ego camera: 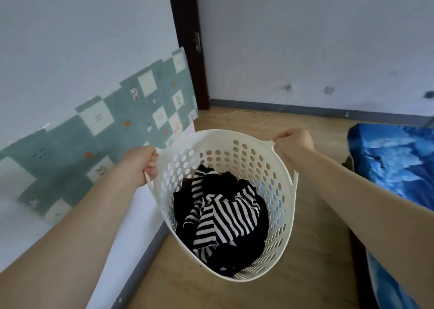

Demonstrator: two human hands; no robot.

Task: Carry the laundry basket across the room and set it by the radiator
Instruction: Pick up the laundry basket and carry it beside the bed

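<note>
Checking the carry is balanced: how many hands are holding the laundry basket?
2. The left hand closes on the laundry basket at its left rim; the right hand closes on the far right handle. Neither is hidden.

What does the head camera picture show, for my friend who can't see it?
Two bare hands, left hand and right hand, grip the handles of a white holed laundry basket holding striped and black clothes. It is over a wooden floor, between a patterned wall sheet and blue bedding.
</note>
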